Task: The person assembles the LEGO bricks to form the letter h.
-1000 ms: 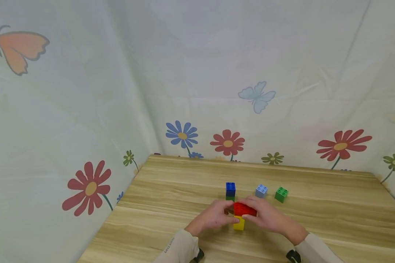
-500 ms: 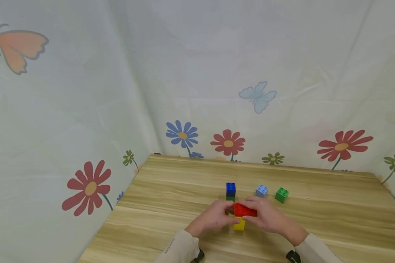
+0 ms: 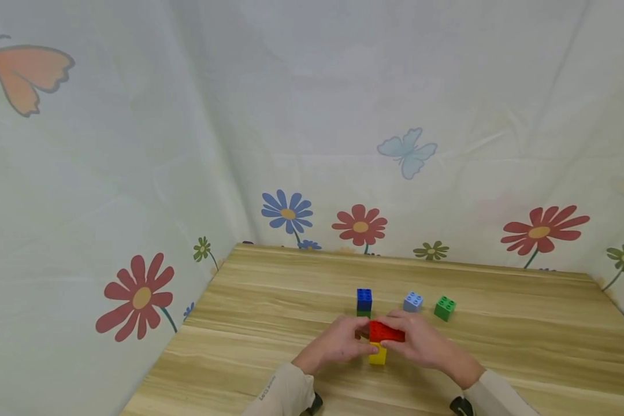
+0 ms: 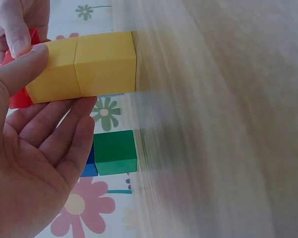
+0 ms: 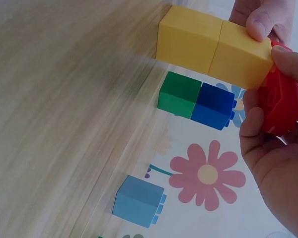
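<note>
Opens wide on the left over the table point(image 3: 249, 323), beyond the left hand point(image 3: 338, 341), and on the right past the green brick point(image 3: 444, 309). Runs behind the bricks too, up to the curtain point(image 3: 473, 104). Fits between the blue-green stack point(image 5: 196, 101) and light blue brick point(image 3: 413, 303); narrows between the latter and the green brick. Leaves a gap beneath the right hand point(image 3: 421, 341). Is blocked centrally by the yellow stack point(image 4: 89, 67), red brick point(image 3: 387, 331) on top, and both hands around.

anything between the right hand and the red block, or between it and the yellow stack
Nothing visible. The right hand grips the red block, which sits against the top of the yellow stack; the left hand holds that stack. The blue-and-green stack stands behind, apart.
</note>
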{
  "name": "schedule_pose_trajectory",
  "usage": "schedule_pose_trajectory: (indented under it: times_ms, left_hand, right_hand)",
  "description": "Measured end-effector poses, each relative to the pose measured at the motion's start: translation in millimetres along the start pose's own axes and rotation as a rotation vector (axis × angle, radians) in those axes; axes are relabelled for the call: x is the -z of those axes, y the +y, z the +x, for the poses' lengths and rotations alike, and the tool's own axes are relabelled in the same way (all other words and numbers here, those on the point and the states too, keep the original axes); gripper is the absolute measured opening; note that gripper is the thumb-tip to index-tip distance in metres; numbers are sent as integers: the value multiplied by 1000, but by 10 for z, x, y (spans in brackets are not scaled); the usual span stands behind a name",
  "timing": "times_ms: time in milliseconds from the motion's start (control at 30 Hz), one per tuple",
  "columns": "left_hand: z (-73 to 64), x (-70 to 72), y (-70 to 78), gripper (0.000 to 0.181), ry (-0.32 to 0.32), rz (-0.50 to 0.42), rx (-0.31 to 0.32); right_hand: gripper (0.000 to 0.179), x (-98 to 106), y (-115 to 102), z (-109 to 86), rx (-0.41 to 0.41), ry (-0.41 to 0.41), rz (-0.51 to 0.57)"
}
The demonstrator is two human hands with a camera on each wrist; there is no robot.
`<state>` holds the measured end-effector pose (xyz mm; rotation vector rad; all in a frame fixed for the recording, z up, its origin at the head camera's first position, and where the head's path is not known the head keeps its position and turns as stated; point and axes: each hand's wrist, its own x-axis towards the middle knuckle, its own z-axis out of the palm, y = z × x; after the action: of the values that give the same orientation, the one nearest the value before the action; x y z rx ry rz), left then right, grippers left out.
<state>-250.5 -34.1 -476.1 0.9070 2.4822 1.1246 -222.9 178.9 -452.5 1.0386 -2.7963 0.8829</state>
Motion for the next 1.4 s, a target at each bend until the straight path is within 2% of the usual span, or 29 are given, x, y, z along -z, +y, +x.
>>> schedule_pose_trajectory:
  times_ms: [367,767,1100,1400]
  left_hand:
    - [36,-8,-39,26,13,5,-23]
    - [42,-10,-41,25,14,-6,12]
    - [55,11,-50,25,3,-16,29]
    - [53,9,-37,26,-2,-30,39]
  right_hand:
    - [41,0,35,41,-3,10,-10]
    - [42,23,13,42,-13,23,-82]
    - [43,48,7,70,-16,2,-68]
    - [46,42,47,60,-52,-25,-47]
